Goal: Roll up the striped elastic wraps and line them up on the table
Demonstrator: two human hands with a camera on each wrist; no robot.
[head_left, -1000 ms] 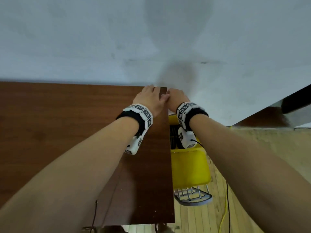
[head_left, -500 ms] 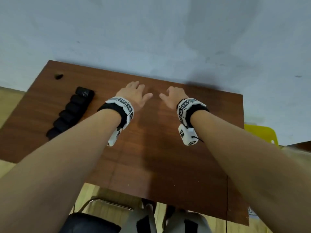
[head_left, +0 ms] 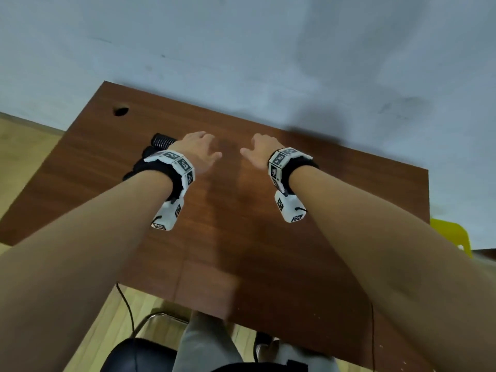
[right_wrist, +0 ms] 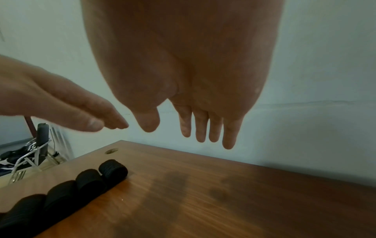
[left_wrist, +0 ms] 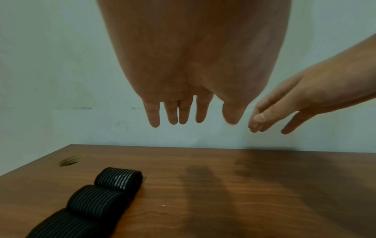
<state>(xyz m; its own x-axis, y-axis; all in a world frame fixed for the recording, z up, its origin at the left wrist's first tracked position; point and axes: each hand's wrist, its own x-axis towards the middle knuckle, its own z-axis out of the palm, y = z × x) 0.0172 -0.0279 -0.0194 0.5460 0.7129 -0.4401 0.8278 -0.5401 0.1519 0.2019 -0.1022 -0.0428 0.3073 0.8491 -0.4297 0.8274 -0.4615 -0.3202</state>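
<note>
Several black striped elastic wraps, all rolled up, lie in a row (left_wrist: 95,202) (right_wrist: 67,190) on the left part of the brown table (head_left: 241,237). In the head view my left wrist covers most of that row, and only its far roll (head_left: 161,140) shows. My left hand (head_left: 200,150) (left_wrist: 193,116) hovers above the table just right of the row, fingers straight, holding nothing. My right hand (head_left: 259,150) (right_wrist: 193,128) hovers beside it, also with straight fingers and empty. Neither hand touches the table or a wrap.
A round cable hole (head_left: 120,111) sits near the table's far left corner. The table stands against a pale wall (head_left: 268,63). A yellow chair (head_left: 453,234) is off the right edge, a black seat (head_left: 134,355) below the near edge, and a metal rack (right_wrist: 30,153) left of the table.
The view swung from the table's right edge and the yellow chair back over the table. Both hands moved from that far right corner to mid-table, left hand now over the row of rolls.
</note>
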